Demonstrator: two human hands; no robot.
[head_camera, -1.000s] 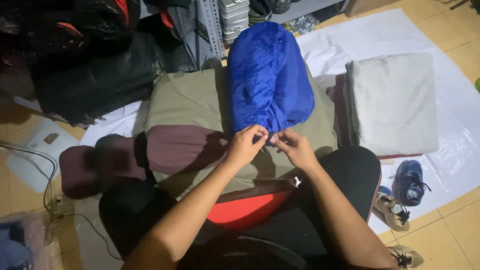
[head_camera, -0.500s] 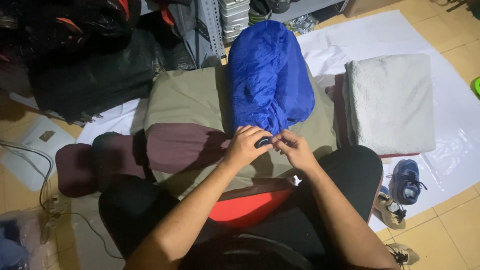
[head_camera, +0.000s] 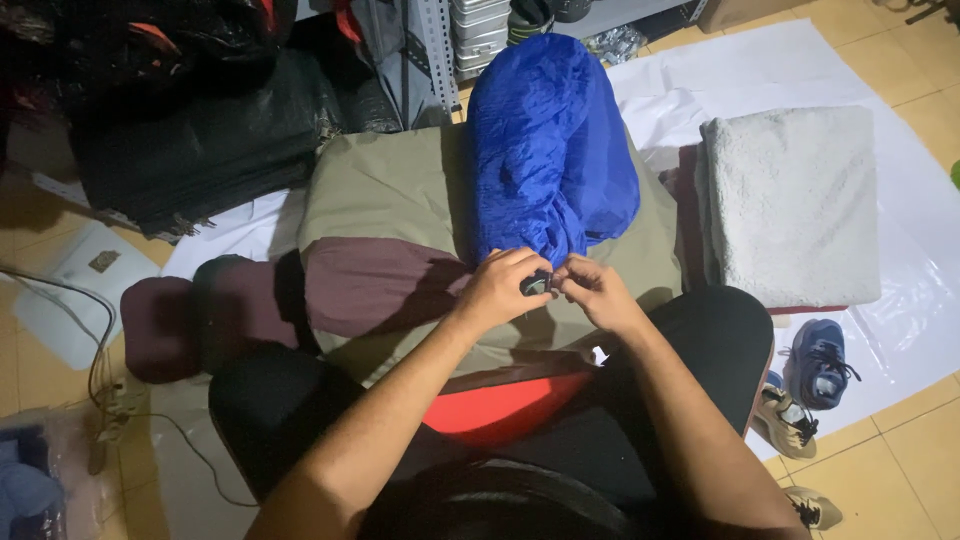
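Observation:
A stuffed blue sack (head_camera: 550, 150) lies lengthwise on a folded olive and maroon sleeping bag (head_camera: 390, 240) in front of me. My left hand (head_camera: 505, 290) pinches a small dark cord stopper (head_camera: 537, 284) at the sack's gathered near end. Touching it from the right, my right hand (head_camera: 597, 292) has its fingertips closed on the same stopper and cord. The cord itself is mostly hidden by my fingers.
A folded grey fleece blanket (head_camera: 790, 205) lies to the right on a white plastic sheet (head_camera: 900, 300). Shoes (head_camera: 820, 362) sit by my right knee. Black bags (head_camera: 190, 130) and a metal shelf (head_camera: 440, 50) stand behind. A cable (head_camera: 95, 350) runs along the left floor.
Both hands have stayed at the sack's near end, closing tighter together on the dark stopper. The view shifted slightly to the right.

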